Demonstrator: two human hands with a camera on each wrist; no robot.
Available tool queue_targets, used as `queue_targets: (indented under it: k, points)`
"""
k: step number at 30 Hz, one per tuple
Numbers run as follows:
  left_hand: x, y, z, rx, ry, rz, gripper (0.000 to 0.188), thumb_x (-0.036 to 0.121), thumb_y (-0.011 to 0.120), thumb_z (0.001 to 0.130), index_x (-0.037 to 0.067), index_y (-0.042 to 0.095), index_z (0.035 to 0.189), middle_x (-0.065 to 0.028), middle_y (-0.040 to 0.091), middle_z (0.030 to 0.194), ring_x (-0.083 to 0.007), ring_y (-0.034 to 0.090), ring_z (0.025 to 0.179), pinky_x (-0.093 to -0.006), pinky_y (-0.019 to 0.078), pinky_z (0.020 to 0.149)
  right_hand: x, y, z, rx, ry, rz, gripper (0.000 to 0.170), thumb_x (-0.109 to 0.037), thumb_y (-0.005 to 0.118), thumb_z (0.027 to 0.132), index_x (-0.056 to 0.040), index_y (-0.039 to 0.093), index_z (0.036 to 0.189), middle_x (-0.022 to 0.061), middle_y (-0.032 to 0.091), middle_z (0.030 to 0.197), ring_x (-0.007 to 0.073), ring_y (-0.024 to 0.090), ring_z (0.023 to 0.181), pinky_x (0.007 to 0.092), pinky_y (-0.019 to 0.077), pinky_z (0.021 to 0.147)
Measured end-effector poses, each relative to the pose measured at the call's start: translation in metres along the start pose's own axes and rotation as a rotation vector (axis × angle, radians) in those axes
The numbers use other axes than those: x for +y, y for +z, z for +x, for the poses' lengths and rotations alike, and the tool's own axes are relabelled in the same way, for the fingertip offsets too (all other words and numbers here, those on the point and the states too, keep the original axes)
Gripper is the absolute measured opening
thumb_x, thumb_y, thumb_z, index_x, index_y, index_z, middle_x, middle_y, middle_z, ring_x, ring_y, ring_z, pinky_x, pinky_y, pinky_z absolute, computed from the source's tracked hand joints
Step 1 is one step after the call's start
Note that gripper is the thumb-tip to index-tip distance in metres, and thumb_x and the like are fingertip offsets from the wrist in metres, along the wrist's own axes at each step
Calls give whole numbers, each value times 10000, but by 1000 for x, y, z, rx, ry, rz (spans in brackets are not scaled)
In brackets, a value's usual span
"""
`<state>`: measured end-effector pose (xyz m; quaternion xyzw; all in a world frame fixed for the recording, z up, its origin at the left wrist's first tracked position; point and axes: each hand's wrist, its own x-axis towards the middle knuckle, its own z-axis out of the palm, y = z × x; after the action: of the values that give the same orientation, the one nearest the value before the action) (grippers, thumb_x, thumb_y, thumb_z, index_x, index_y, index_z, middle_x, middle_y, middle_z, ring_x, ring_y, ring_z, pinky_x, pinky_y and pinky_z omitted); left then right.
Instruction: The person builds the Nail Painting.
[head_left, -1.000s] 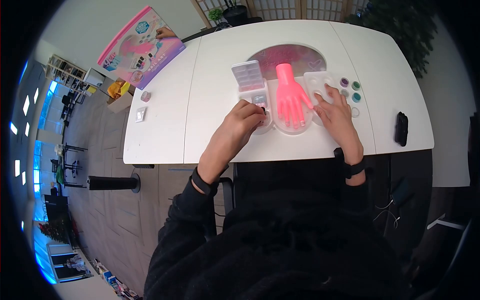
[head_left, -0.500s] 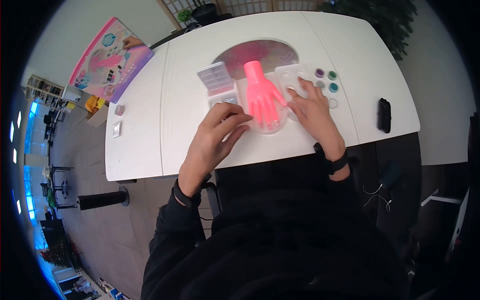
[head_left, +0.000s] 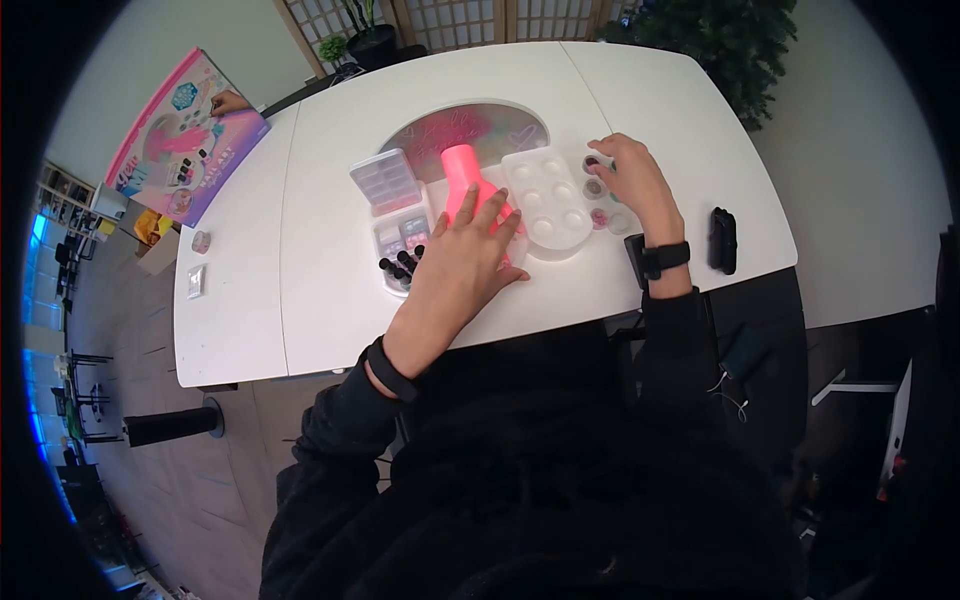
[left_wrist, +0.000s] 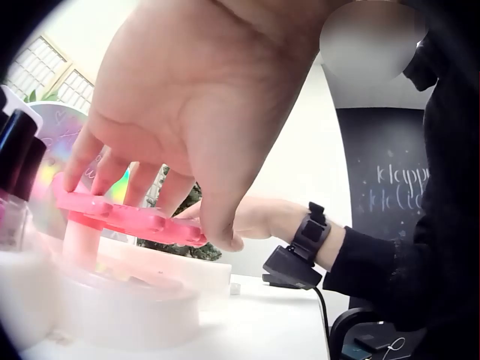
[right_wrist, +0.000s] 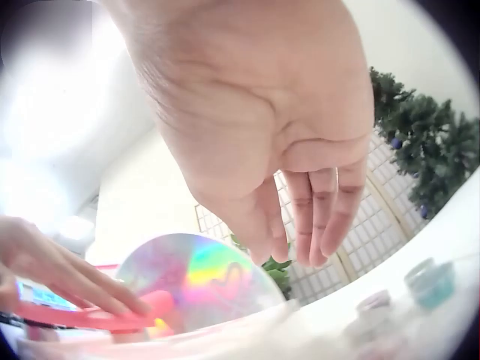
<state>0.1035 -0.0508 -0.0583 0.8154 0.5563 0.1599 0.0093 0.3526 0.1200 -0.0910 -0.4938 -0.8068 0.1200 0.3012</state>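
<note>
The left hand lies palm down with spread fingers over the pink model hand, covering much of it. In the left wrist view, the fingertips of the left hand rest on the pink model hand. The right hand hovers at the small round pots, its fingers loosely bent. Seen from the right wrist, the right hand holds nothing and hangs above the table, with a teal pot below. Between the hands sits a white tray with round wells.
Black-capped bottles stand in a compartment box with its clear lid raised. Behind is a half-round iridescent panel. A black case lies right; a printed box, a small jar and a packet are left.
The left hand has moved from the compartment box onto the pink model hand. The right hand has left the welled tray and shifted right to the pots. The head view has shifted too.
</note>
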Motion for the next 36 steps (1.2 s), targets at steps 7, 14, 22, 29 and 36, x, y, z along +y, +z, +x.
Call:
queue_targets:
  k: [7, 14, 22, 29, 36]
  points:
    - [-13, -10, -2, -53, 40, -110, 600, 324, 900, 744, 31, 738, 1243, -162, 623, 1404, -397, 573, 1368, -466, 578, 1026, 15, 19, 18, -200, 42, -209, 253, -10, 740, 857, -43, 796, 1102, 157, 741, 1100, 362, 724, 1009, 435, 594, 891]
    - [-28, -16, -5, -41, 56, -183, 518, 108, 872, 739, 72, 744, 1240, -121, 607, 1414, -362, 721, 1031, -461, 605, 916, -19, 0, 18, -52, -76, 63, 229, -34, 809, 806, 2, 778, 1031, 186, 734, 1041, 378, 737, 912, 425, 608, 826]
    - [-34, 5, -5, 77, 139, -153, 450, 75, 857, 715, 49, 766, 1155, -137, 628, 1348, -346, 673, 1156, -450, 606, 913, -62, 11, 10, -116, -154, 104, 268, -34, 885, 739, 47, 769, 966, 191, 747, 970, 347, 750, 844, 386, 607, 746]
    - [-34, 6, -4, 10, 86, -180, 461, 97, 874, 699, 42, 773, 1145, -128, 644, 1323, -349, 641, 1214, -455, 607, 926, -81, 36, 13, -162, -210, 208, 253, 77, 827, 721, 51, 767, 966, 181, 759, 962, 327, 761, 850, 357, 624, 756]
    - [-32, 7, -4, 10, 60, -179, 467, 85, 885, 688, 42, 770, 1139, -122, 639, 1321, -348, 681, 1140, -459, 624, 880, -79, 40, 18, -228, -129, 280, 310, 129, 827, 652, 54, 779, 949, 184, 761, 920, 323, 764, 810, 351, 625, 747]
